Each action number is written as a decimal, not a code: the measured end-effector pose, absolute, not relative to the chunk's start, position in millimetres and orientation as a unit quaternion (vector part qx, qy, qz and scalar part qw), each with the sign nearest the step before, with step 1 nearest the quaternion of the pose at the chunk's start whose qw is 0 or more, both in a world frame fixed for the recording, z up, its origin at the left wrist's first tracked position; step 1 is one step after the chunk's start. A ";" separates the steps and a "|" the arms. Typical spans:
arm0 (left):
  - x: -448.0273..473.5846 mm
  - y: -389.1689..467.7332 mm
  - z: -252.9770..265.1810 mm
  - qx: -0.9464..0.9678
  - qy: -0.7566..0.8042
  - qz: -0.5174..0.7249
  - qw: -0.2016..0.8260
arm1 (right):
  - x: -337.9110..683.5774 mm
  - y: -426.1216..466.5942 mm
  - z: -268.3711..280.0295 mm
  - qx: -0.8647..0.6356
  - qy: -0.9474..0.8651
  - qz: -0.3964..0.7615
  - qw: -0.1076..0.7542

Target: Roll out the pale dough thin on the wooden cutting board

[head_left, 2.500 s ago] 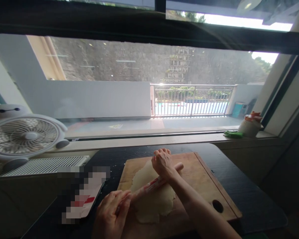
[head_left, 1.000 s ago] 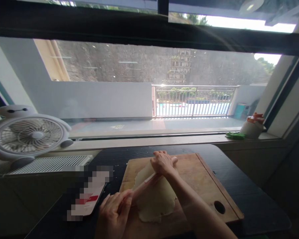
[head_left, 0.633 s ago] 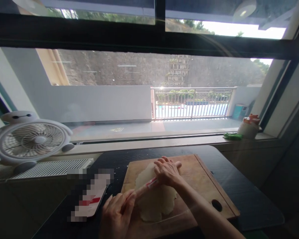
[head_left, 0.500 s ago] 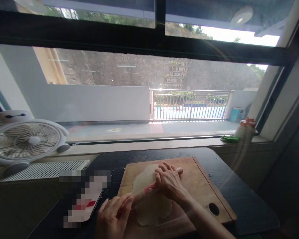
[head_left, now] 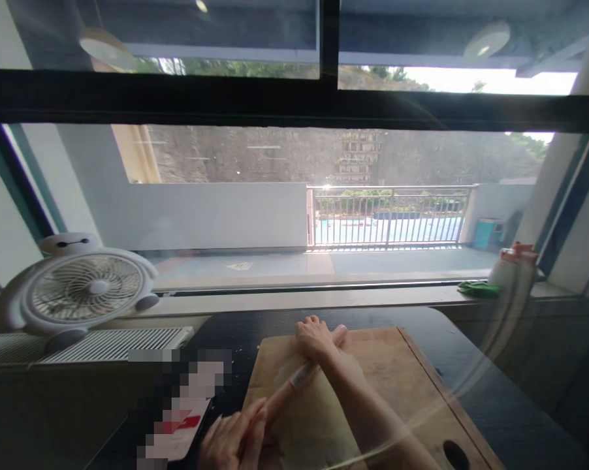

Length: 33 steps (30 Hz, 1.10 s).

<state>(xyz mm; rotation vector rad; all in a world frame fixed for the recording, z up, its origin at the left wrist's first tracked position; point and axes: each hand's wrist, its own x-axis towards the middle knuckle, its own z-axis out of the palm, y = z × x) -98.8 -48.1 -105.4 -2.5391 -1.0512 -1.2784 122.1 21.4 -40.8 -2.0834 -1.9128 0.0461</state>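
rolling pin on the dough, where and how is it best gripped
Probably near both ends, from above: the rolling pin is long, slim and round, lying diagonally over the dough, which makes its underside hard to reach. The left hand grips the near end; the right hand holds just short of the far tip.

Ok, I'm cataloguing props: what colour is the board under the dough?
The board is light brown, best seen in the head view.

Hazy backlight from the window (head_left: 294, 156), lower corners dim.
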 end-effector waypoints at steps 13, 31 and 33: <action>-57.6 -87.4 -53.6 -0.876 -0.358 -0.298 0.122 | 166.8 -155.3 -93.1 -0.684 -0.671 -0.143 0.246; -18.6 38.6 -53.7 -0.889 -0.439 -0.127 0.020 | 153.9 -78.9 -50.7 -0.731 -0.649 -0.030 0.208; -35.4 28.3 -57.2 -0.899 -0.418 -0.132 -0.004 | 135.5 -106.2 -63.1 -0.709 -0.661 -0.080 0.233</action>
